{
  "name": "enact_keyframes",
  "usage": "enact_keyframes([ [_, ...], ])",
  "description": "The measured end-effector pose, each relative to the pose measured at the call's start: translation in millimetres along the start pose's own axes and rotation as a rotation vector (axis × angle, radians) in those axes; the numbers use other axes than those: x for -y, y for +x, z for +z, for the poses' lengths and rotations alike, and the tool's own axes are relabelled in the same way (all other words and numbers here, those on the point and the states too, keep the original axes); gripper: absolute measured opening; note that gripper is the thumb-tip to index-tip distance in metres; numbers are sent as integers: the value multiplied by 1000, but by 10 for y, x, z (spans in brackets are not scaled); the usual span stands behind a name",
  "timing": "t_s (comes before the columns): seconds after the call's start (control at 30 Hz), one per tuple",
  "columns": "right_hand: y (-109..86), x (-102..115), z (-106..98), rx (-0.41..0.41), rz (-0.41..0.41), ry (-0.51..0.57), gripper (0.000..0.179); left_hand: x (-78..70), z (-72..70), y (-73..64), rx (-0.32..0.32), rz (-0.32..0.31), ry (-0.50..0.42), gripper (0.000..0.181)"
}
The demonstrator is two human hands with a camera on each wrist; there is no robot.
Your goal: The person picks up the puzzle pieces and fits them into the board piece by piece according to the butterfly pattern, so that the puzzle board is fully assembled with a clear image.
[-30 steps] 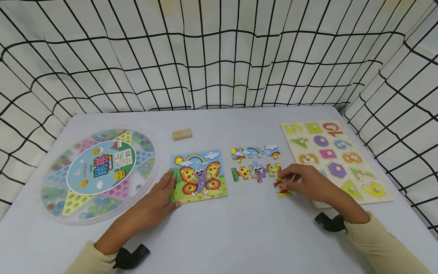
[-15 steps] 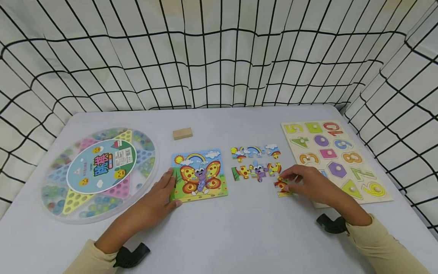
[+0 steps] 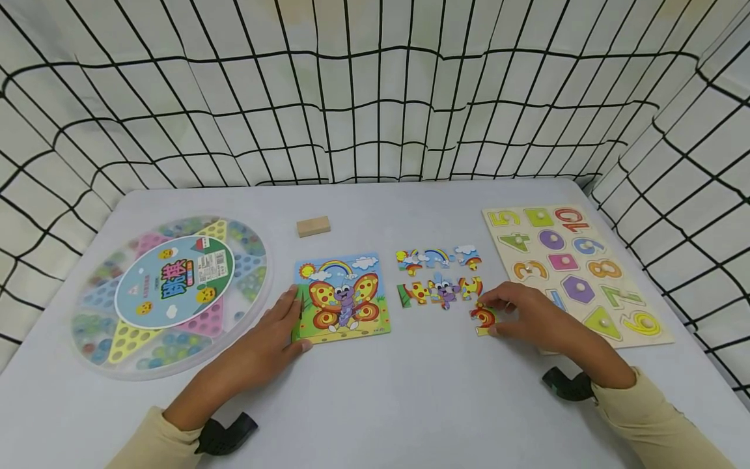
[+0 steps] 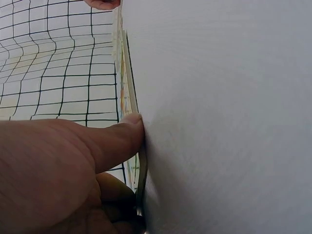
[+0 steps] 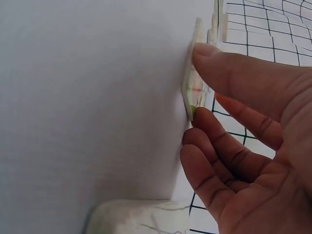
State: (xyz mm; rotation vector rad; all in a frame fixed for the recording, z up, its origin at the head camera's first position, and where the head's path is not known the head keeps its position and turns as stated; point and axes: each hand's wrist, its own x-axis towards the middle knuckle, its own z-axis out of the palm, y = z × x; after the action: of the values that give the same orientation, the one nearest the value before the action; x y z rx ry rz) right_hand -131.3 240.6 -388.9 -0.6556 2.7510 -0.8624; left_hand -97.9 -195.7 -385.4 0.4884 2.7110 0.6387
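Note:
A picture board with a butterfly (image 3: 342, 299) lies flat on the white table. My left hand (image 3: 263, 342) holds its left side, the thumb (image 4: 127, 131) at the near edge and the fingers along the left edge. To the right, several jigsaw pieces stand in two rows: a top row with sun and rainbow (image 3: 436, 259) and a row below with the butterfly's head and wings (image 3: 442, 292). Under that row's right end, my right hand (image 3: 527, 316) pinches a jigsaw piece with a red-and-yellow wing (image 3: 483, 318) between thumb and fingers. The fingers hide part of its right side.
At the left lies a round Chinese checkers set (image 3: 172, 283) with coloured marbles. A small wooden block (image 3: 313, 227) lies behind the butterfly board. A wooden number puzzle board (image 3: 574, 267) sits at the right, partly under my right hand. Black netting (image 3: 375, 104) surrounds the table's far side.
My right thumb has shifted slightly toward the jigsaw piece's near right edge, and more of the piece shows. The left hand and the butterfly board stay in place.

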Motion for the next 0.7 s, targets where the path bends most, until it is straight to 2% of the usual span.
enact_keyframes([
  [0.27, 19, 4, 14, -14, -34, -48, 51, -1, -5, 4, 1, 0, -4, 79],
  [0.7, 54, -11, 2, -70, -74, 18, 27, -7, -3, -5, -7, 4, -6, 78],
])
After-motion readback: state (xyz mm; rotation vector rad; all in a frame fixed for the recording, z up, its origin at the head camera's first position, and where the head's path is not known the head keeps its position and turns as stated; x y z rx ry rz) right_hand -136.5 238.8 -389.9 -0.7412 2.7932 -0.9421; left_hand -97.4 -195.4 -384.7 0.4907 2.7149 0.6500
